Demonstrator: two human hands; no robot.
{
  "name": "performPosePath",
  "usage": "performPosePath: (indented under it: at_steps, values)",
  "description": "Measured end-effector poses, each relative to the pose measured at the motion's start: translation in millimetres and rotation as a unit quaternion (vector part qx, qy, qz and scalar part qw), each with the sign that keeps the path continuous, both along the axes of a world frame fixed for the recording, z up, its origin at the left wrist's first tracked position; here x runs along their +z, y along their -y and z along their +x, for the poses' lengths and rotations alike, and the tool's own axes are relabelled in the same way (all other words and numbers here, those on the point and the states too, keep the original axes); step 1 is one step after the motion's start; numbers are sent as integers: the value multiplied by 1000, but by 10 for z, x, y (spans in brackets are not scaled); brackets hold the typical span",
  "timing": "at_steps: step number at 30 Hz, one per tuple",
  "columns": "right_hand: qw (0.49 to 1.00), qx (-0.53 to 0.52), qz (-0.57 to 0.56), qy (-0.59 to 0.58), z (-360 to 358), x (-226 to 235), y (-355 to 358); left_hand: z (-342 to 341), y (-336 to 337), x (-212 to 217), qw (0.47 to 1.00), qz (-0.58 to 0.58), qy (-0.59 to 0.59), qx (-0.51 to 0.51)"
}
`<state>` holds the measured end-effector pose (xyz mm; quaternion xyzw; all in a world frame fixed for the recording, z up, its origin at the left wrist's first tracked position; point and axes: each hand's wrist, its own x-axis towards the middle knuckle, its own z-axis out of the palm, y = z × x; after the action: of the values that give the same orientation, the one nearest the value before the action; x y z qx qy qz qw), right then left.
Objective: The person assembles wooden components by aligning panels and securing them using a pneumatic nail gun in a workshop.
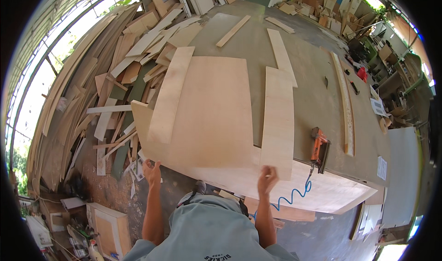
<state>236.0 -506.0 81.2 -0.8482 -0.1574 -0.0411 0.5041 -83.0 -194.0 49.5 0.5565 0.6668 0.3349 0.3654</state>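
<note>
A wide plywood sheet [214,109] lies on the workbench in front of me. Along its left side rests a long pale board [171,95], and a similar board [277,118] lies to its right. My left hand [152,171] is at the near left corner of another plywood piece [146,123], thumb and fingers apart. At the near end of the right-hand board, my right hand [267,179] has its fingers curled; whatever is in them, if anything, is hidden. Farther right, an orange and black nail gun [317,146] lies on the bench, joined to a coiled blue hose [294,195].
Scrap boards [138,44] are heaped at the left. Loose strips [233,31] lie on the far bench top, and a long wood strip [343,104] lies at its right. A wooden panel box [109,229] stands on the floor at lower left.
</note>
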Motion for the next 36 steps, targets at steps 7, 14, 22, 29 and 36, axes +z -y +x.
performPosePath:
  at_steps: [7,14,22,29,36]
  values:
    - [834,40,22,-549,-637,-249,-617,557,-786,425,973,-15,-189,-131]
    - [686,32,340,-642,-849,-682,-989,925,-1082,289,942,-68,-236,-229]
    - [667,27,477,-571,-884,-721,-1251,751,-1231,244,942,-89,-182,-267]
    - [692,179,469,-519,-590,23,-1134,235,-1079,176,863,-316,223,-327]
    - [672,212,513,-490,-694,80,-1098,42,-542,124,819,-340,301,-351]
